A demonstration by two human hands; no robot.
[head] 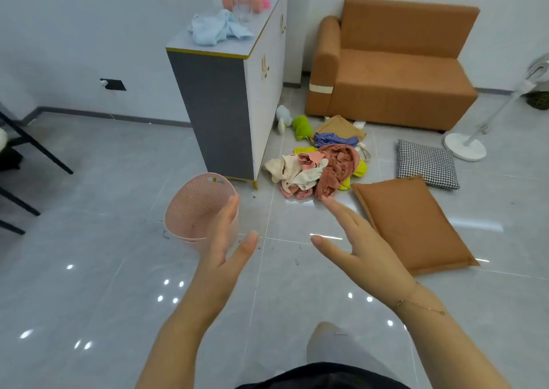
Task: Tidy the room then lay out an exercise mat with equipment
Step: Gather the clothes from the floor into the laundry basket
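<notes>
Head view: both your hands are raised in front of you, fingers straight and spread wide, holding nothing. Your left hand [225, 240] is at 7 o'clock from frame centre, overlapping the near rim of the pink basket [196, 207], which stands upright on the floor [89, 240]; contact cannot be told. Your right hand [356, 240] sits at 5 o'clock, fingertips pointing toward the clothes pile [318, 169] at 1 o'clock, apart from it. Brown cushion [413, 225] lies on the floor at 3 o'clock, just beside the pile; checked cushion [427, 166] behind it. Two soft toys [294, 123] lie between pile and cabinet [234, 91]. Cabinet top, 12 o'clock: blue cloth [217, 29], pink dumbbell [240, 1]. Sofa [395, 65] at 2 o'clock, fan [466, 148] beside it.
</notes>
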